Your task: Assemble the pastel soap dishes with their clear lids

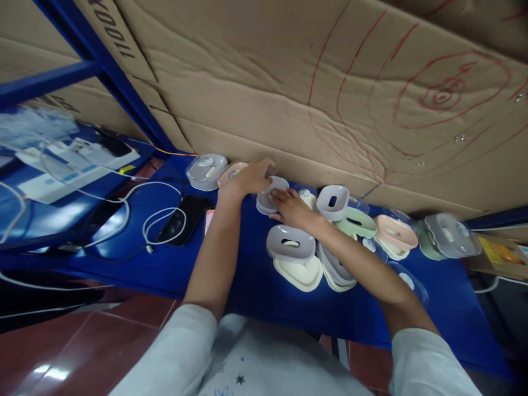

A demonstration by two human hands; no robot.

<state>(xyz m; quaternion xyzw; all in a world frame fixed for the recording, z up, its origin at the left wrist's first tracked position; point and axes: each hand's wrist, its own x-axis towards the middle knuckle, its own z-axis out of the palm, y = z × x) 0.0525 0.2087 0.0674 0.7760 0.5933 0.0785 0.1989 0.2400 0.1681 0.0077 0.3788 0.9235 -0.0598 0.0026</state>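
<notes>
A grey soap dish (266,202) with an oval centre lies near the cardboard, between my hands. My left hand (252,177) has its thumb at the dish's left rim and its fingers bent over the back; it looks closed on that edge. Across the dish's middle and right side rest the stretched fingers of my right hand (295,209). Partly behind my left hand is a pink soap dish (231,171), with a grey dish under a clear lid (207,171) further left. Another grey dish (291,243) sits on a cream piece (301,273) below my right hand.
More soap dishes, grey (332,201), green (357,221) and pink (396,232), crowd the blue table (251,286) beside my right forearm. Lidded ones (451,235) stand far right. A black phone (185,220) and white cables (127,212) lie left. Cardboard (256,93) walls the back.
</notes>
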